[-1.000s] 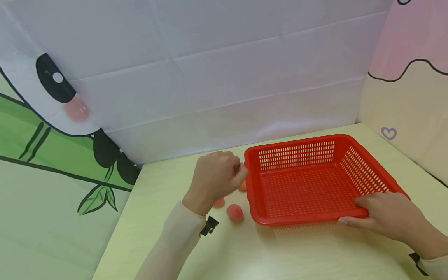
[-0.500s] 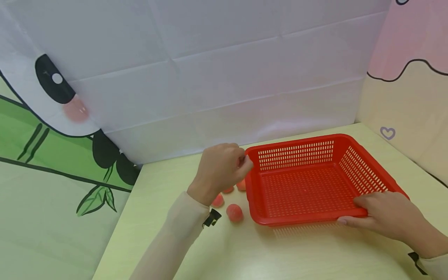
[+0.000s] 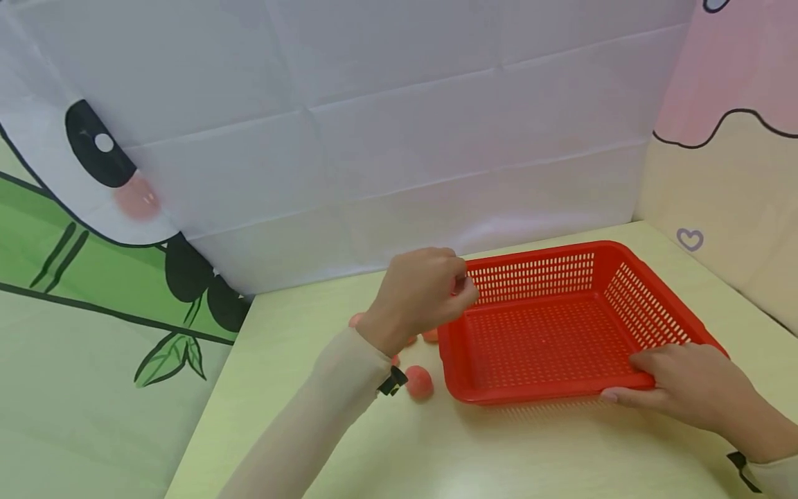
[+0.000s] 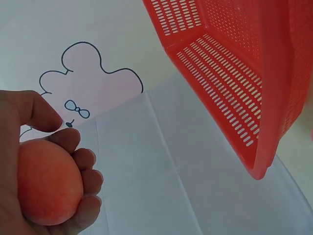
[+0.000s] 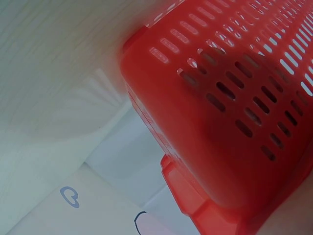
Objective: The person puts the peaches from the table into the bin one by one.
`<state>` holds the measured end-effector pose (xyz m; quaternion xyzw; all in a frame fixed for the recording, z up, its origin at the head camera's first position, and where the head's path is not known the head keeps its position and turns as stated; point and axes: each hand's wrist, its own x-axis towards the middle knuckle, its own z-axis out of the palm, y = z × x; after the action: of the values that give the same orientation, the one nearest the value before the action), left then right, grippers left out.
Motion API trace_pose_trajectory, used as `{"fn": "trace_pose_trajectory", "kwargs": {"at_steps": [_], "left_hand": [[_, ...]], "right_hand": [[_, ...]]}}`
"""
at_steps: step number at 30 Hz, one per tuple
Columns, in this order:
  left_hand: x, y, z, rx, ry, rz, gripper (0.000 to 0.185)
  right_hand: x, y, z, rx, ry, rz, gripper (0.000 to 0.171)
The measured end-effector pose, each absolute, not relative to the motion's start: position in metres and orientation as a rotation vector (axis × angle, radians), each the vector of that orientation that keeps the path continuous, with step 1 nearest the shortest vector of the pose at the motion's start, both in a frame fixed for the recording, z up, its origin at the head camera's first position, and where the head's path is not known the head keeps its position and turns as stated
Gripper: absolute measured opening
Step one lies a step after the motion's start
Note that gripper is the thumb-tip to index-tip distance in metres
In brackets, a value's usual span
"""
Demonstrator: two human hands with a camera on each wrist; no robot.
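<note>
Head view: left hand (image 3: 419, 294) curled around peach (image 4: 48, 182), raised above table, at basket's back-left corner. Left wrist view confirms fruit cupped in palm, fingers (image 4: 88, 178) wrapped around it. Right hand (image 3: 688, 384) grips front-right rim of red basket (image 3: 548, 333), thumb on top of rim, fingers under it. Basket interior holds nothing, perforated floor visible. More peaches (image 3: 419, 382) lie on table (image 3: 499, 450) just left of basket, below left wrist, partly hidden by arm.
</note>
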<state>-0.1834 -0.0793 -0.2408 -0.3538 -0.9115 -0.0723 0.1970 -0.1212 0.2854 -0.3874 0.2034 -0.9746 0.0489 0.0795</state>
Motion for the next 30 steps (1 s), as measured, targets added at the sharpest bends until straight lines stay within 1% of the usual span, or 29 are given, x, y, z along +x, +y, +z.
{"fn": "trace_pose_trajectory", "kwargs": {"at_steps": [5, 8, 16, 20, 23, 28, 30], "left_hand": [[-0.188, -0.063, -0.237, -1.053, -2.596, -0.179, 0.02], [-0.194, -0.054, -0.239, -1.089, -2.617, -0.171, 0.016], [-0.216, -0.027, -0.26, -1.138, -2.712, -0.087, 0.016], [-0.221, -0.016, -0.27, -1.155, -2.755, 0.013, 0.014], [-0.221, -0.01, -0.273, -1.178, -2.758, 0.062, 0.014], [-0.222, -0.004, -0.271, -1.215, -2.724, 0.134, 0.009], [-0.224, -0.002, -0.27, -1.224, -2.712, 0.162, 0.012]], "right_hand": [[-0.123, 0.286, -0.385, 0.603, -2.938, 0.136, 0.052], [-0.125, 0.286, -0.383, 0.598, -2.945, 0.122, 0.051], [-0.125, 0.289, -0.387, 0.601, -2.958, 0.135, 0.05], [-0.124, 0.288, -0.387, 0.599, -2.955, 0.132, 0.05], [-0.123, 0.286, -0.386, 0.6, -2.956, 0.123, 0.051], [-0.124, 0.285, -0.385, 0.598, -2.963, 0.117, 0.05], [-0.124, 0.284, -0.384, 0.595, -2.967, 0.116, 0.05]]}}
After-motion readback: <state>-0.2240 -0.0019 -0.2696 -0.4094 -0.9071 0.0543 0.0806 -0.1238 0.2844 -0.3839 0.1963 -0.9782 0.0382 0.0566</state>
